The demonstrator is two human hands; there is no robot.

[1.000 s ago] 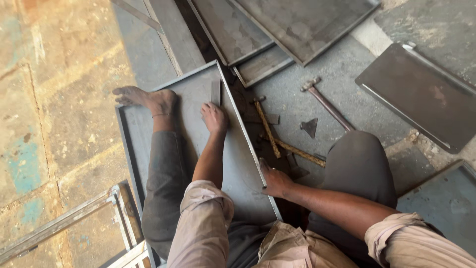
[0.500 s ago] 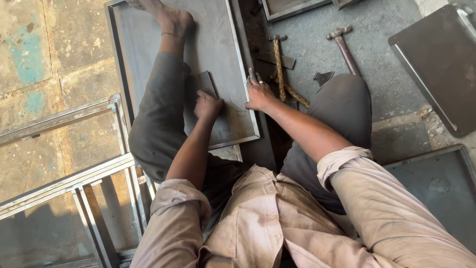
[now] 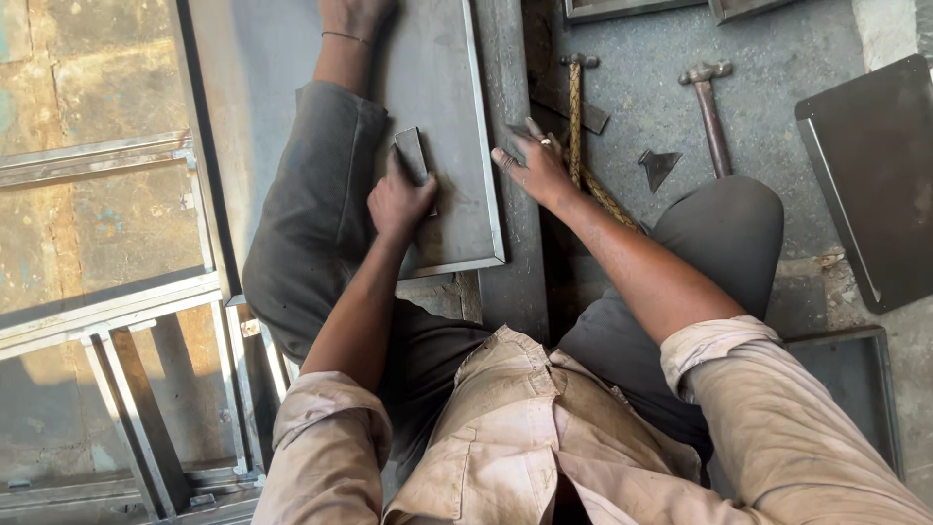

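the left hand (image 3: 400,199) has its grip closed on a small steel block (image 3: 412,156) on the stiff, likely heavy, sharp-rimmed metal tray (image 3: 442,87), best held by its folded edge, while the right hand (image 3: 535,165) reaches open-fingered toward a hammer (image 3: 575,107).

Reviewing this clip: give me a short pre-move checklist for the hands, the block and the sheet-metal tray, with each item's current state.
1. Left hand grips the small metal block: ok, fingers wrap its lower end.
2. Block sits on the sheet-metal tray: ok, resting on the tray floor.
3. Right hand is clear of the block: ok, it lies off the tray's right rim, on the floor.
4. Tray held down: ok, a leg lies across it.
5. Hammer within reach: cannot tell; it lies untouched right of the hand.
6. Right hand is holding a tool: cannot tell, fingertips blurred.
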